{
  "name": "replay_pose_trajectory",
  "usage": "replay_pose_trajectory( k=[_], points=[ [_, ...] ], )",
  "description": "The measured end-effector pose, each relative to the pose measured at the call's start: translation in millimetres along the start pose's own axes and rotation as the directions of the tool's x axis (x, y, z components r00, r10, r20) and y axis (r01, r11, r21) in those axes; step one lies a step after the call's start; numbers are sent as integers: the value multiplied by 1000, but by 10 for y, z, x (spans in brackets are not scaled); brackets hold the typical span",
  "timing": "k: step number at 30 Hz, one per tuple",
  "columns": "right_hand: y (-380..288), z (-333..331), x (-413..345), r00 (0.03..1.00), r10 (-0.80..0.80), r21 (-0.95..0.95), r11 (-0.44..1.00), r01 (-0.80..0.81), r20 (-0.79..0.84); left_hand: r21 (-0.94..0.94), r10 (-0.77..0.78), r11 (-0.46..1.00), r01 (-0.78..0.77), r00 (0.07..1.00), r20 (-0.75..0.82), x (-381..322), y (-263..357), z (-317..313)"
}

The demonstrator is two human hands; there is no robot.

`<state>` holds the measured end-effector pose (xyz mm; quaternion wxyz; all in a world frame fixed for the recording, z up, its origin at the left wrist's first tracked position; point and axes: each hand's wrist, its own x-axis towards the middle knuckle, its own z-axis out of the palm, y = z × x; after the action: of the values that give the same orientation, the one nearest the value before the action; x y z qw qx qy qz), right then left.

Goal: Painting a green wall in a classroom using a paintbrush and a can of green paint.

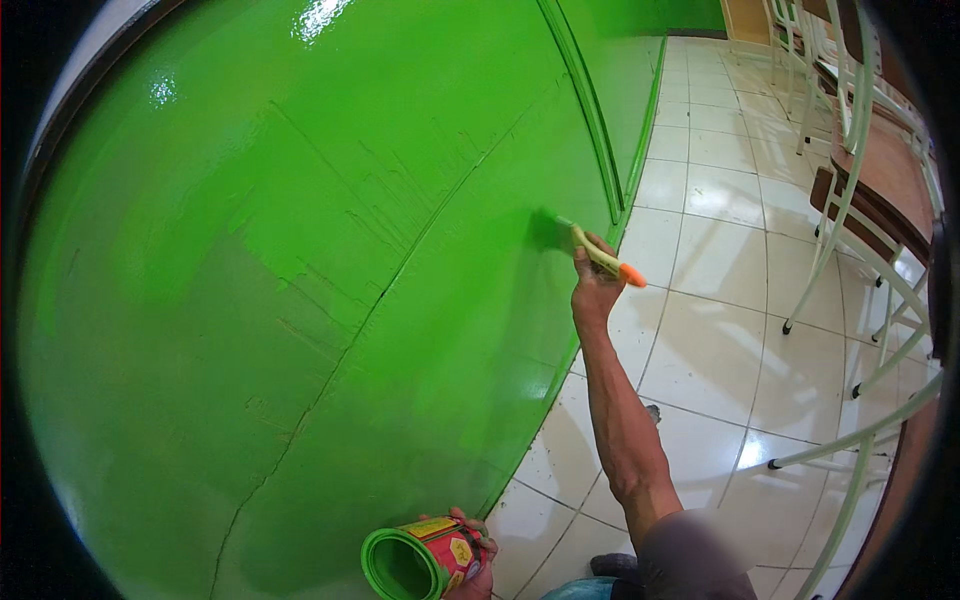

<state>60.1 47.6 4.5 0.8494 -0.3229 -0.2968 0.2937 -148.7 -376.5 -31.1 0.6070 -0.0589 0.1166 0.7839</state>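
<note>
Low in the view, my left hand (477,555) is wrapped around a red and yellow paint can (454,551), tilted so its green-coated mouth faces up and left. My right hand (598,277) grips the pale yellow handle of a paintbrush (596,251) with an orange end. The brush's bristles are against the green wall (450,300), close to the vertical trim strip, and look blurred. Wet, glossy green paint covers much of the wall, with duller patches at the lower left. A long crack (384,294) runs across the wall, with scratch marks beside it.
White floor tiles (716,330) meet the wall along a green baseboard (651,135). At the right stand several chairs with pale metal legs (817,277) and brown seats (889,180). Part of a dark shoe (615,564) shows at the bottom. A dark frame edge borders the wall's upper left.
</note>
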Motion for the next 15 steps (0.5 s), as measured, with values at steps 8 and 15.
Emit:
replay_pose_trajectory(
  k=[8, 15],
  points=[
    [-203, -180, -1258, 910, -263, -278, 892, 356, 321, -122, 0, 993, -1, 1000, -7, -79, -18, -131],
    [-981, -502, -2462, 708, -244, -124, 897, 425, 663, -44, 140, 988, -145, 984, -110, -167, 71, -12]
  ],
)
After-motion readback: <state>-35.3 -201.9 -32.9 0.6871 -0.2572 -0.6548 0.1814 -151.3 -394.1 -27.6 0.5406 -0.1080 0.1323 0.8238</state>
